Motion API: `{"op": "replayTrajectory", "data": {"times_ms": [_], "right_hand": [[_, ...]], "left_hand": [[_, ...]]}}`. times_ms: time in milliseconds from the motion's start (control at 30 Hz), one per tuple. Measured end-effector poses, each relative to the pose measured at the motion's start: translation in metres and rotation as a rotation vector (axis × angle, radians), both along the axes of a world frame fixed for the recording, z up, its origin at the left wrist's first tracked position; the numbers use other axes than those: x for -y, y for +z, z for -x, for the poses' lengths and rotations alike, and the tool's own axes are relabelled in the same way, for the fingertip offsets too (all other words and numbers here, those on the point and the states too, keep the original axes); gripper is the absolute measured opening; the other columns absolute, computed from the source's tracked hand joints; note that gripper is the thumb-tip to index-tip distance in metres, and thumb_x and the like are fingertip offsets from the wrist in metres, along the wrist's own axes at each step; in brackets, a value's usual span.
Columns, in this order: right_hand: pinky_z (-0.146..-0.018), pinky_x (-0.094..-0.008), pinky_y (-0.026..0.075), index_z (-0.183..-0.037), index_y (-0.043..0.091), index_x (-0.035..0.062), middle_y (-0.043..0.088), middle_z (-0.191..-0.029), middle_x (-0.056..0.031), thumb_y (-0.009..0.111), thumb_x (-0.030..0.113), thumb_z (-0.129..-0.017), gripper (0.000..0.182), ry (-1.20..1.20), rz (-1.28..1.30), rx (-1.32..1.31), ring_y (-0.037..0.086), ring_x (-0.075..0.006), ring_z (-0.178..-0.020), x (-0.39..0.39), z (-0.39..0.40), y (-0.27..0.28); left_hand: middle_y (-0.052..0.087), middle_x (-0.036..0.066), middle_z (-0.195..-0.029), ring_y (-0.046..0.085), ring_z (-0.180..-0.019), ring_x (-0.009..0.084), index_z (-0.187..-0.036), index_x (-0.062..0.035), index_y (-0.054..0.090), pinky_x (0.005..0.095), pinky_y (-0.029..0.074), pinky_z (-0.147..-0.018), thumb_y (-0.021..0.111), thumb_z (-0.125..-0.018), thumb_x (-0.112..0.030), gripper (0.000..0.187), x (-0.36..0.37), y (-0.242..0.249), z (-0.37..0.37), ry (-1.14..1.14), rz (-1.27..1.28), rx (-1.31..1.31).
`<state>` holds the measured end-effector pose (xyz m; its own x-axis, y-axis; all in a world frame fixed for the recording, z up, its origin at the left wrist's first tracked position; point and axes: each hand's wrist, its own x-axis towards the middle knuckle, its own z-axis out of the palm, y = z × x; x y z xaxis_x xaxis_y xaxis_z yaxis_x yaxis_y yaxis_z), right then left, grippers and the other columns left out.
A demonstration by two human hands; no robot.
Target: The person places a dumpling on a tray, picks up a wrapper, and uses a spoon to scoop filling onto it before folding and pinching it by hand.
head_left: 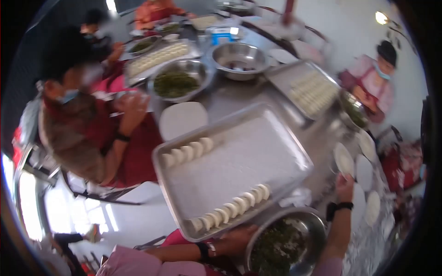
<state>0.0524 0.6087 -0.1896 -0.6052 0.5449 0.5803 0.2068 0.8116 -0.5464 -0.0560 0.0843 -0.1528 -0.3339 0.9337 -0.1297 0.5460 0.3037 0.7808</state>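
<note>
My right hand (pixel 344 183), with a black band at the wrist, reaches out to the right. Its fingers are closed at the lower edge of a pale dumpling wrapper (pixel 343 158). My left hand (pixel 240 235) is low, between the tray's near edge and a steel bowl (pixel 317 221); its fingers are blurred and partly hidden. Chopped green filling (pixel 281 246) lies in that bowl. In front of me is a large metal tray (pixel 230 161) with a row of dumplings (pixel 232 209) along its near side and a shorter row (pixel 189 151) at the far left.
More white wrappers (pixel 363 172) lie on the right, beside clear plastic sheeting (pixel 377 234). Co-workers sit at left (pixel 92 133), right (pixel 375 83) and back. Other bowls (pixel 202 69) and filled trays (pixel 281 76) stand farther up the table. A white board (pixel 184 120) touches my tray's far-left side.
</note>
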Motion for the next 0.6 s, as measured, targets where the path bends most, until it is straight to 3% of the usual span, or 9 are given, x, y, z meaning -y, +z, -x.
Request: {"op": "replayTrajectory", "data": {"times_ms": [33, 67, 100, 133, 167, 233, 300, 400, 600], "right_hand": [[-0.071, -0.0272, 0.053, -0.096, 0.058, 0.0022, 0.061, -0.087, -0.0065, 0.066, 0.007, -0.094, 0.009, -0.121, -0.077, 0.179, 0.061, -0.0137, -0.081, 0.025, -0.002, 0.029], [-0.070, -0.0272, 0.053, -0.094, 0.058, 0.0028, 0.061, -0.086, -0.0067, 0.067, 0.008, -0.092, 0.010, 0.047, 0.407, -0.070, 0.061, -0.0150, -0.076, 0.003, -0.014, 0.004], [-0.069, -0.0268, 0.053, -0.095, 0.058, 0.0030, 0.062, -0.086, -0.0070, 0.067, 0.007, -0.092, 0.011, -0.162, -0.214, 0.264, 0.063, -0.0154, -0.076, 0.032, -0.014, 0.039], [-0.067, -0.0269, 0.055, -0.096, 0.058, 0.0033, 0.062, -0.086, -0.0075, 0.069, 0.006, -0.090, 0.013, -0.033, -0.138, -0.043, 0.066, -0.0158, -0.077, 0.034, -0.011, 0.032], [-0.064, -0.0283, 0.057, -0.096, 0.059, 0.0030, 0.065, -0.087, -0.0098, 0.067, 0.009, -0.089, 0.012, -0.020, 0.113, -0.024, 0.068, -0.0177, -0.078, 0.023, -0.020, 0.021], [-0.060, -0.0296, 0.058, -0.096, 0.060, 0.0034, 0.069, -0.087, -0.0121, 0.063, 0.011, -0.086, 0.013, -0.381, 1.447, -0.501, 0.070, -0.0202, -0.076, 0.047, -0.004, 0.087], [-0.060, -0.0295, 0.057, -0.101, 0.060, 0.0016, 0.070, -0.090, -0.0151, 0.059, 0.011, -0.085, 0.018, -0.412, 1.420, -0.481, 0.071, -0.0239, -0.079, 0.060, -0.007, 0.116], [-0.059, -0.0293, 0.056, -0.103, 0.059, 0.0005, 0.070, -0.091, -0.0165, 0.058, 0.011, -0.085, 0.021, -0.363, 1.397, -0.416, 0.072, -0.0259, -0.081, 0.073, -0.010, 0.159], [-0.060, -0.0322, 0.052, -0.103, 0.060, 0.0002, 0.068, -0.088, -0.0154, 0.060, 0.015, -0.085, 0.023, -0.244, 1.348, -0.250, 0.069, -0.0264, -0.077, 0.130, 0.019, 0.224]], "left_hand": [[0.061, 0.019, -0.111, 0.064, -0.100, 0.0388, -0.131, -0.0048, 0.047, 0.0482, 0.050, -0.087, 0.063, -0.090, -0.026, 0.048, 0.002, -0.003, -0.004, 0.017, -0.076, -0.029], [0.063, 0.019, -0.109, 0.064, -0.098, 0.0386, -0.130, -0.0046, 0.048, 0.0486, 0.050, -0.086, 0.064, -0.090, -0.027, 0.048, 0.003, -0.006, -0.007, 0.033, -0.151, -0.062], [0.063, 0.018, -0.108, 0.064, -0.097, 0.0383, -0.129, -0.0062, 0.049, 0.0484, 0.051, -0.085, 0.065, -0.090, -0.028, 0.048, 0.003, -0.004, -0.004, 0.045, -0.109, -0.051], [0.063, 0.017, -0.106, 0.065, -0.096, 0.0380, -0.129, -0.0077, 0.050, 0.0481, 0.051, -0.084, 0.065, -0.089, -0.028, 0.048, 0.003, -0.002, -0.002, 0.057, -0.067, -0.040], [0.063, 0.016, -0.105, 0.064, -0.096, 0.0379, -0.130, -0.0092, 0.050, 0.0474, 0.051, -0.084, 0.066, -0.089, -0.029, 0.048, -0.002, 0.001, 0.003, 0.019, 0.026, -0.031], [0.062, 0.016, -0.107, 0.064, -0.096, 0.0374, -0.130, -0.0104, 0.052, 0.0470, 0.052, -0.083, 0.066, -0.088, -0.027, 0.047, -0.005, 0.007, 0.006, 0.024, 0.034, -0.002], [0.059, 0.015, -0.115, 0.064, -0.097, 0.0366, -0.126, -0.0080, 0.056, 0.0464, 0.052, -0.083, 0.067, -0.085, -0.020, 0.044, -0.006, 0.025, 0.009, -0.025, 0.042, -0.037], [0.058, 0.014, -0.120, 0.064, -0.098, 0.0358, -0.120, -0.0058, 0.060, 0.0459, 0.053, -0.084, 0.065, -0.084, -0.015, 0.038, -0.002, 0.002, 0.011, -0.089, -0.126, -0.243], [0.059, 0.015, -0.119, 0.064, -0.098, 0.0361, -0.113, -0.0044, 0.061, 0.0456, 0.054, -0.083, 0.065, -0.083, -0.010, 0.031, 0.008, 0.010, 0.004, 0.052, -0.364, -0.046]]}}
